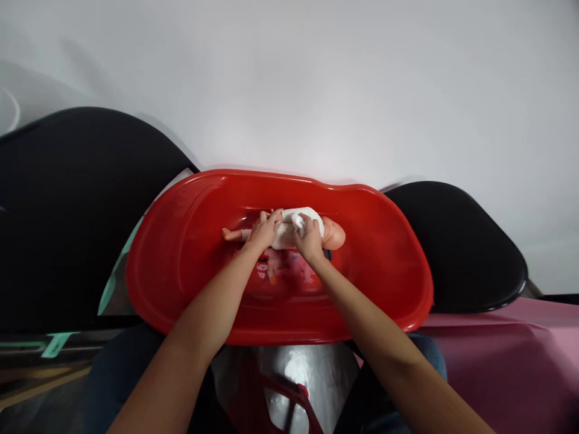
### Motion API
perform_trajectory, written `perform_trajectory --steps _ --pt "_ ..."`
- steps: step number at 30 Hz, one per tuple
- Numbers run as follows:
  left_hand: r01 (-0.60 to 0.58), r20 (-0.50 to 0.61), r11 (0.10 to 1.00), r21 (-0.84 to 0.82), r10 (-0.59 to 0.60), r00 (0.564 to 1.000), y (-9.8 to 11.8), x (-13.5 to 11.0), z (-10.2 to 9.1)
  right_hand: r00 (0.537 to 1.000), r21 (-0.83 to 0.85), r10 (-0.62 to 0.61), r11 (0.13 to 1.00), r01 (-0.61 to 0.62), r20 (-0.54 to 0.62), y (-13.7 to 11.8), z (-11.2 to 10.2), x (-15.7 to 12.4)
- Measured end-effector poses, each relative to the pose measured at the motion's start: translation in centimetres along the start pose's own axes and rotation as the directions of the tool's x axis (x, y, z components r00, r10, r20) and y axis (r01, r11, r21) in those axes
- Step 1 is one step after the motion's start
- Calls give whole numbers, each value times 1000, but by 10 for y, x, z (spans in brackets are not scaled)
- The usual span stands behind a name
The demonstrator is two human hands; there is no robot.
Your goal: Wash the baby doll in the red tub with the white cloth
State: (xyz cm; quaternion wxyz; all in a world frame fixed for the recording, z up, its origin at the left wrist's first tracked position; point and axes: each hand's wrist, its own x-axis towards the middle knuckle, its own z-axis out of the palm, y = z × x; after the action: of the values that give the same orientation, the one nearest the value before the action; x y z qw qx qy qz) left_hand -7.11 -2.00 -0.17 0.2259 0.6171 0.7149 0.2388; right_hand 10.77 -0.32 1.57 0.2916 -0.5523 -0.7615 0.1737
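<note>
Before a plain white wall, a glossy red plastic tub holds a plastic baby doll in white clothing. The left hand lies on it, grip unclear; the right hand's fingers pinch crumpled white cloth.

Baby doll in a baby bathtub

The doll lies lengthwise, head right, feet left. The left hand is at its lower body, the right hand at its torso, cloth between the fingers. One chair stands left of the tub, another chair right; behind, a wall.
</note>
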Motion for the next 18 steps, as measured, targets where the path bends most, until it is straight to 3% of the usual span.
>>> perform_trajectory --steps 5,8,10,12,14,16,18 --pt "-2 18 999 -47 3 1000 1 -3 -3 943 -250 -179 935 253 282 -15 8 -9" --pt "-1 6 1000 -21 1 1000 0 -2 -1 916 -344 -233 874 344 326 -8 -7 -9" --pt "-16 -9 1000 5 16 1000 0 0 1 949 -346 -213 894 285 230 2 -24 -4" --pt "-29 -12 999 27 29 1000 -1 2 2 993 -313 -116 942 119 30 14 -40 4" --pt "-29 -7 999 42 29 1000 -1 2 2 987 -225 41 971 -77 -157 25 -50 11" --pt "-20 -1 999 50 20 1000 0 2 1 965 -136 150 974 -182 -214 32 -51 14" --pt "-13 4 999 48 13 1000 0 0 0 975 -99 142 982 -160 -169 31 -42 10"
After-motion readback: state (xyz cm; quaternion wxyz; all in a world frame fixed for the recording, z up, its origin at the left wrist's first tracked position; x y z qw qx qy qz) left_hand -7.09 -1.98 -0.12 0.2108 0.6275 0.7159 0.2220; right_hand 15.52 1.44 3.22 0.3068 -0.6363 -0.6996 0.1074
